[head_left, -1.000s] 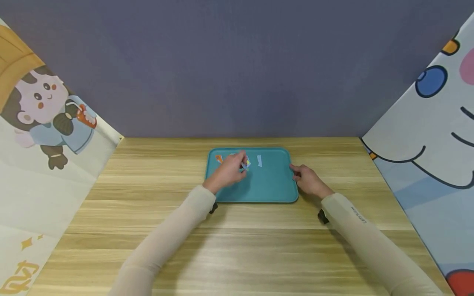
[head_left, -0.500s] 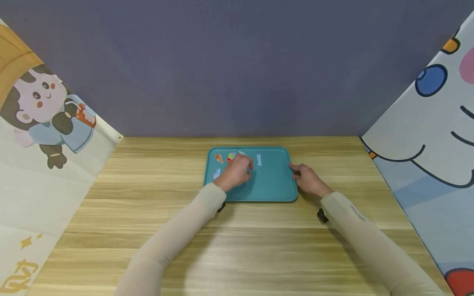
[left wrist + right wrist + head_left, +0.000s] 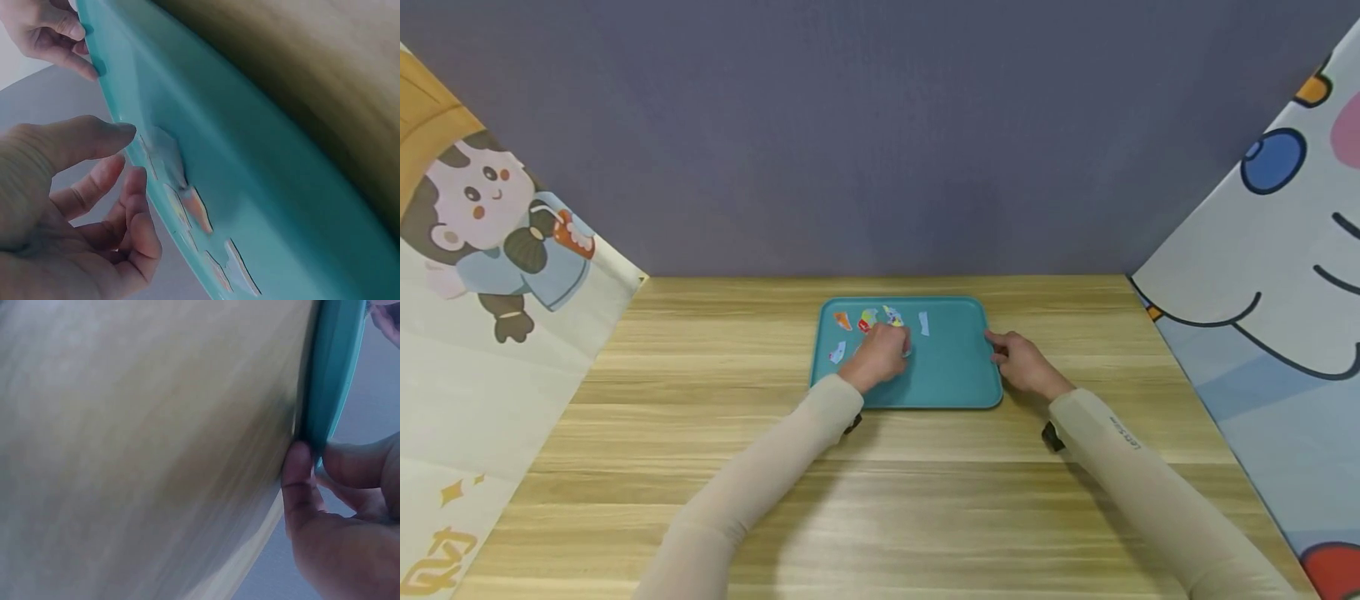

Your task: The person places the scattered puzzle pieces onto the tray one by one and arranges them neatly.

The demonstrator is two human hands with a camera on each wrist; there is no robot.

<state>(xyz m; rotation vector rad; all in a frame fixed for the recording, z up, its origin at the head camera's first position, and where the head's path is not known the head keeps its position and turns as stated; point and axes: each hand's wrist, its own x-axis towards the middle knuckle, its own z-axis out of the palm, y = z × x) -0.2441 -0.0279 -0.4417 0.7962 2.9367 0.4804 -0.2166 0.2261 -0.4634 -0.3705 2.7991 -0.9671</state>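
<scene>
A teal tray lies on the wooden table, with several flat, irregular printed pieces on it. My left hand hovers low over the tray's middle, fingers bent and thumb apart from them. In the left wrist view a pale piece lies just beyond its fingertips, and nothing shows between them. Toward the far left are an orange piece, a red and yellow piece, a yellow and blue piece and a pale piece. My right hand pinches the tray's right rim between thumb and fingers.
A pale strip-like piece lies near the tray's back, right of the others. The wooden table extends around the tray. A dark grey wall stands behind, with cartoon-printed panels at both sides.
My left hand has moved right and toward me from the cluster of pieces, and its fingers no longer show a piece in them. The right hand stays at the rim.
</scene>
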